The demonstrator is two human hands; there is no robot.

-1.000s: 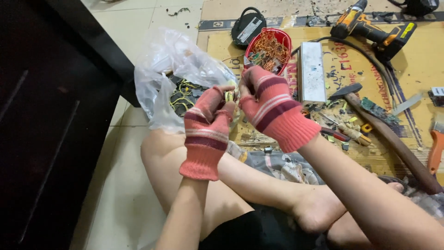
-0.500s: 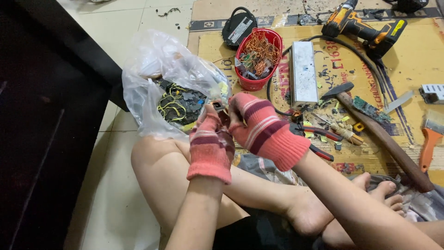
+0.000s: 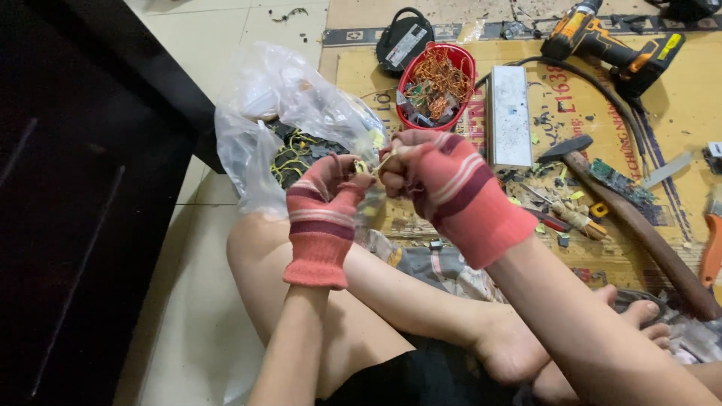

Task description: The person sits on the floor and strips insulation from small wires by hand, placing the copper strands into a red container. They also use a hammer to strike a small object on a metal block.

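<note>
Both gloved hands dropped lower vs a second ago, same pinch kept. Left hand (image 3: 325, 214) and right hand (image 3: 444, 180) clenched on small yellowish part (image 3: 374, 164) between fingertips. Plastic bag (image 3: 301, 113) just behind left hand; red basket (image 3: 436, 83) beyond right hand.

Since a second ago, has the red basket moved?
No. The red basket sits just as before, right beside the grey metal box on the cardboard; only the camera view shifted.

1 cam only, head-mounted, looks steeply down and fwd over crossed legs, close on both gloved hands; floor (image 3: 226, 15) and cardboard mat (image 3: 677, 113) beyond.
</note>
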